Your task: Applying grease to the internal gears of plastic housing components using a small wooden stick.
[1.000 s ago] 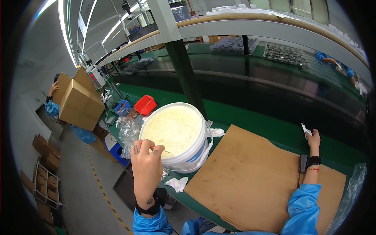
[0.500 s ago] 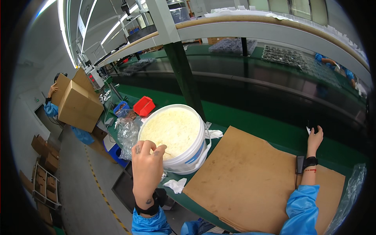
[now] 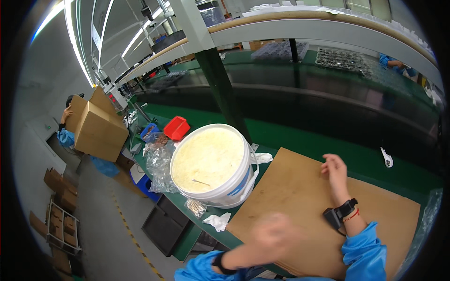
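My left hand (image 3: 277,232) is smeared by motion above the near part of the brown cardboard sheet (image 3: 300,187); its fingers cannot be made out. Over the sheet's far edge, my right hand (image 3: 336,174) has its fingers loosely stretched with nothing seen in them. A white bucket (image 3: 229,188), filled with pale yellowish material, stands left of the sheet. On that material lies a thin cotton swab (image 3: 201,182). A bundle of cotton swabs (image 3: 195,208) rests by the bucket's base. A small white piece with dark marks (image 3: 386,158) lies on the green table, right of my right hand.
Crumpled white tissue (image 3: 217,222) lies near the bucket. Behind it are a clear plastic bag (image 3: 159,161), a red bin (image 3: 176,128) and a blue bin (image 3: 150,131). A green post (image 3: 218,84) rises beyond. Another person holds a large cardboard box (image 3: 101,131) at left.
My left hand has moved from the bucket rim rightward and nearer, over the cardboard. My right hand has come left, leaving the white piece on the table. A swab now shows on the bucket's contents.
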`<state>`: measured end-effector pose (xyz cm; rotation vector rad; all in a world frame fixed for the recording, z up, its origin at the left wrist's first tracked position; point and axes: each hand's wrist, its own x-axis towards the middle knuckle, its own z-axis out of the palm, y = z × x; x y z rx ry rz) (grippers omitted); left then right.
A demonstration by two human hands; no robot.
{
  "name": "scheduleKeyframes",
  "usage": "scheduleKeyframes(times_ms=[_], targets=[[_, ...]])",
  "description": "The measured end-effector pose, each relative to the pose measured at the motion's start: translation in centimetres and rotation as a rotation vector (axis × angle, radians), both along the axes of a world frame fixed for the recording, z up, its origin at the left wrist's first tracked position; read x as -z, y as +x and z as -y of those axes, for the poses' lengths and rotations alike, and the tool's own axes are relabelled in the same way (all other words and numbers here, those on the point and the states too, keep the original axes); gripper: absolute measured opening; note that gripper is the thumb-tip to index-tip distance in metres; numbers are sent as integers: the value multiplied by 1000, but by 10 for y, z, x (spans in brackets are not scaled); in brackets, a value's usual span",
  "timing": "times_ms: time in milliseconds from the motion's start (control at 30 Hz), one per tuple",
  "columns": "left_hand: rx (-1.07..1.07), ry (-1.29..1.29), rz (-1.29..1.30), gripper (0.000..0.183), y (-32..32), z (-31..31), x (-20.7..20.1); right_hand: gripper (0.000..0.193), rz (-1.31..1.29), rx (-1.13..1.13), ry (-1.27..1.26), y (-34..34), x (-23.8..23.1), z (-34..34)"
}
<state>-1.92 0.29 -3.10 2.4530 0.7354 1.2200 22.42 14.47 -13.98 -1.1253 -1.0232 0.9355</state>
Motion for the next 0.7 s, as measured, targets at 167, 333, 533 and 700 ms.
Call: scheduleKeyframes(times_ms=[167, 333, 533, 700], targets=[[834, -67, -188, 10, 110, 22, 49, 16, 221, -3, 57, -15, 21, 5], [1041, -343, -192, 17, 162, 58, 113, 18, 50, 73, -94, -5, 12, -2], [1234, -748, -189, 17, 203, 59, 152, 23, 46, -17, -193, -9, 4, -3], [1165, -787, -220, 15, 203, 48, 150, 22, 94, -54, -186, -10, 10, -2]])
